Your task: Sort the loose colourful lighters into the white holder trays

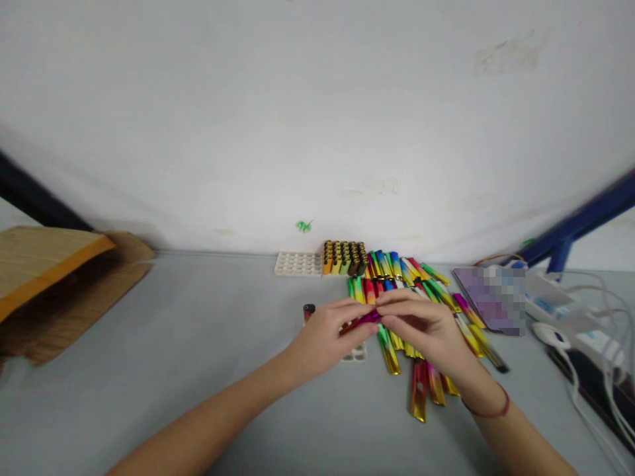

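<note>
pink metallic lighter casing [361,322] is pinched tight by left hand [322,337] and right hand [421,330], fingers [397,305] curled closed on it

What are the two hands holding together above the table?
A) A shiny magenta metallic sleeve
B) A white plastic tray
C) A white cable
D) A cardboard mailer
A: the left hand and right hand both grip the shiny magenta metallic sleeve between their fingers.

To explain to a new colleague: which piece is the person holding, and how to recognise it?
On the grey table, find the fan of shiny multicoloured lighter casings. Over it, the person's left hand and right hand meet. The magenta metallic casing between them is it, the only one held up.
</note>
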### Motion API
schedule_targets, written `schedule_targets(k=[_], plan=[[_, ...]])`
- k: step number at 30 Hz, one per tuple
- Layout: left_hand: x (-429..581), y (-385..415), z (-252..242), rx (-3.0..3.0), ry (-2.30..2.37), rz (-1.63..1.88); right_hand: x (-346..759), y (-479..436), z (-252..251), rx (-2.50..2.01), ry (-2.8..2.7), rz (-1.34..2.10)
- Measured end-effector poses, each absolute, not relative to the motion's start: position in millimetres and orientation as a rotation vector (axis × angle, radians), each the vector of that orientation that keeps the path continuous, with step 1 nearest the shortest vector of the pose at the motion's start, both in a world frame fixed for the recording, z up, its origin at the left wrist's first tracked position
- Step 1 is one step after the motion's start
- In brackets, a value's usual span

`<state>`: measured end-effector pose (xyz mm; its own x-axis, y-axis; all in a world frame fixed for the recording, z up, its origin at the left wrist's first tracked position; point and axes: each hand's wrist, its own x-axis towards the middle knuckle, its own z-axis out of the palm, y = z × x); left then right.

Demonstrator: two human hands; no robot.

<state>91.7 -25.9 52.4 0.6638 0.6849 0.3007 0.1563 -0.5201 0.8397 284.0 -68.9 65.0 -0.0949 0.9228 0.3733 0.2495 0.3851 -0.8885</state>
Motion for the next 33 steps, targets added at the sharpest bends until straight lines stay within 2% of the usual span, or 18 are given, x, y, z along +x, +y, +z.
schedule_targets(k=[7, 9, 12, 16, 18, 21, 24, 33], plan=[[92.4, -27.5, 42.9, 2.005, 0.642, 0.746, 282.5, -69.4, 57.6, -1.136, -1.427, 1.237], [92.9, -28.4, 39.0, 1.941, 0.645, 0.734, 287.8, -70.7, 58.9, -1.177, -1.434, 1.26], [93.2, -29.1, 34.2, 1.837, 0.655, 0.731, 315.6, -63.8, 60.6, -1.35, -1.533, 1.02], [94.2, -29.6, 28.7, 1.769, 0.7, 0.733, 380.5, -34.5, 43.4, -1.81, -1.578, 0.197], [95.8, -30.5, 25.9, 1.71, 0.709, 0.743, 407.3, -19.1, 27.2, -1.884, -1.806, -0.026], [98.8, -32.5, 22.4, 1.567, 0.705, 0.781, 426.5, -4.0, 6.4, -1.849, -2.133, -0.108], [100.8, -33.9, 21.1, 1.467, 0.702, 0.794, 427.7, 2.1, -2.3, -1.882, -2.233, -0.152], [101.9, -33.6, 22.4, 1.355, 0.676, 0.8, 417.6, 11.5, -3.8, -2.119, -1.959, -0.049]])
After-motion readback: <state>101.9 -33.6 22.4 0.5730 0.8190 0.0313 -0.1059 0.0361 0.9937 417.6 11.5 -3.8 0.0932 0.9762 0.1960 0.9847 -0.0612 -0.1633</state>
